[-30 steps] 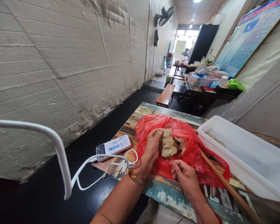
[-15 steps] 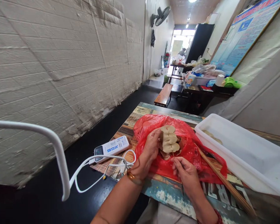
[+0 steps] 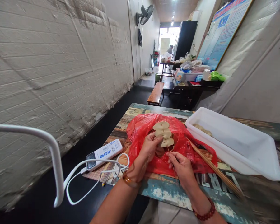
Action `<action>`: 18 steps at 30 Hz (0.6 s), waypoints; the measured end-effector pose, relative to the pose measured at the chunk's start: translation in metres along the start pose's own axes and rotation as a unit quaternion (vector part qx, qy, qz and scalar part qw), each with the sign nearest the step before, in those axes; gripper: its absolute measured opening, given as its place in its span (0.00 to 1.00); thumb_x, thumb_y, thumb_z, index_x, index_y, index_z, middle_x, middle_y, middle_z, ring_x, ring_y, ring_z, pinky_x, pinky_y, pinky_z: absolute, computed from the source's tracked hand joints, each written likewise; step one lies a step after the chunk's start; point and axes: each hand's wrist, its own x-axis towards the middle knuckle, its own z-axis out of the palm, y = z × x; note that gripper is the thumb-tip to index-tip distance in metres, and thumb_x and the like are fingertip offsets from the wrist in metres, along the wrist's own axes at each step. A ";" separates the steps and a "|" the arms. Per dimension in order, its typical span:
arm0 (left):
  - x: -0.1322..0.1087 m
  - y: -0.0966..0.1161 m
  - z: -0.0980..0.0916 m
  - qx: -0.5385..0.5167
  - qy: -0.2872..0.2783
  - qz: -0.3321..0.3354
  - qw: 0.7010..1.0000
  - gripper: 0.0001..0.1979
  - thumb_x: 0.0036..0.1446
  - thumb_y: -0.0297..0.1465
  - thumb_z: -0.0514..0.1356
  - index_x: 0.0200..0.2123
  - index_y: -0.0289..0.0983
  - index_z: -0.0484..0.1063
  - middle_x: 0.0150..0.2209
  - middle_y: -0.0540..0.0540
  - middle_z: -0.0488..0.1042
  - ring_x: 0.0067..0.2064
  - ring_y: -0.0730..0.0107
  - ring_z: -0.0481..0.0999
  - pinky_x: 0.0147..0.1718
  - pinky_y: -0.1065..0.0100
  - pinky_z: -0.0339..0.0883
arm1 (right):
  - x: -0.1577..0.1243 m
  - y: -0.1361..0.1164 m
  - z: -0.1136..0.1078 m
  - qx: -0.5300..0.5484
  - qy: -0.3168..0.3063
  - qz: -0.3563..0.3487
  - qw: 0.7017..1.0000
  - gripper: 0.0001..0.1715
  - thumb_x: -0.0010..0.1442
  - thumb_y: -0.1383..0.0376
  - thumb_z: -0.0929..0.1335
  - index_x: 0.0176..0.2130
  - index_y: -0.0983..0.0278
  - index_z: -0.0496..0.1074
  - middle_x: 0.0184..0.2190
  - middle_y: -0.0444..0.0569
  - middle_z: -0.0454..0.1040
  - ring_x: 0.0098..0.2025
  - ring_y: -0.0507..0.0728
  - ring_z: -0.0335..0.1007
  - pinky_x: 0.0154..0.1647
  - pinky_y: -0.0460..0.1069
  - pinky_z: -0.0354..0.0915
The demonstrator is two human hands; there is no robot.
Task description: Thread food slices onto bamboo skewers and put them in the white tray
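Note:
Several pale beige, flat rounded food slices (image 3: 162,134) sit in a row on a thin skewer (image 3: 175,170). My left hand (image 3: 150,146) pinches the slices from the left side, thumb across the lower ones. Below them, my right hand (image 3: 180,163) has its fingers closed round the skewer, whose lower end sticks out beneath. Both hands are over an open red plastic bag (image 3: 140,126) with more slices inside, partly hidden by the hands. A bundle of skewers (image 3: 216,169) lies across the bag's right edge.
A white plastic tub (image 3: 238,140) with some slices at its left end stands right of the bag. A white power bank (image 3: 105,154) with a cable (image 3: 84,194) lies left on the table. Beyond are a wooden bench (image 3: 156,92) and a cluttered table (image 3: 198,83).
My view has turned a little to the right, so the scene sits further left. The skewered slices are tilted and spread differently, and my left fingers have moved across their front.

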 end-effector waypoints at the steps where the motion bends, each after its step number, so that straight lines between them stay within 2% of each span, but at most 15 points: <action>1: 0.001 -0.001 -0.001 0.002 0.012 0.012 1.000 0.16 0.45 0.34 0.66 0.38 0.33 0.73 0.27 0.46 0.74 0.24 0.75 0.69 0.23 0.74 0.61 | 0.000 0.001 0.000 -0.006 -0.003 -0.002 1.000 0.21 0.52 0.50 0.69 0.34 0.66 0.75 0.21 0.42 0.69 0.20 0.49 0.62 0.22 0.44 0.57; 4: 0.001 0.000 0.000 0.002 0.039 0.039 0.998 0.15 0.46 0.35 0.66 0.38 0.34 0.74 0.27 0.47 0.74 0.27 0.71 0.72 0.27 0.72 0.64 | 0.001 0.005 -0.002 -0.028 0.007 -0.019 0.999 0.23 0.51 0.50 0.69 0.36 0.66 0.76 0.23 0.45 0.71 0.22 0.51 0.64 0.25 0.46 0.61; 10: -0.001 0.007 0.004 -0.021 0.063 0.016 0.998 0.14 0.47 0.36 0.66 0.37 0.36 0.74 0.31 0.46 0.75 0.29 0.71 0.73 0.28 0.71 0.65 | 0.005 0.003 -0.021 -0.088 0.065 -0.068 0.992 0.18 0.54 0.52 0.68 0.36 0.64 0.76 0.27 0.46 0.74 0.28 0.55 0.68 0.31 0.48 0.64; 14: -0.003 0.015 0.007 -0.026 0.048 -0.002 0.999 0.15 0.47 0.38 0.65 0.37 0.36 0.74 0.39 0.40 0.77 0.34 0.63 0.76 0.34 0.65 0.68 | 0.008 -0.019 -0.056 -0.143 0.087 -0.108 0.980 0.16 0.55 0.53 0.68 0.36 0.62 0.76 0.28 0.46 0.75 0.29 0.56 0.69 0.32 0.49 0.65; 18: -0.002 0.020 0.006 -0.022 0.045 -0.011 0.999 0.15 0.47 0.37 0.65 0.38 0.37 0.73 0.39 0.42 0.77 0.35 0.63 0.76 0.35 0.64 0.69 | 0.011 -0.055 -0.105 -0.234 0.113 -0.177 0.949 0.16 0.57 0.54 0.66 0.35 0.61 0.77 0.31 0.48 0.76 0.33 0.58 0.71 0.36 0.51 0.65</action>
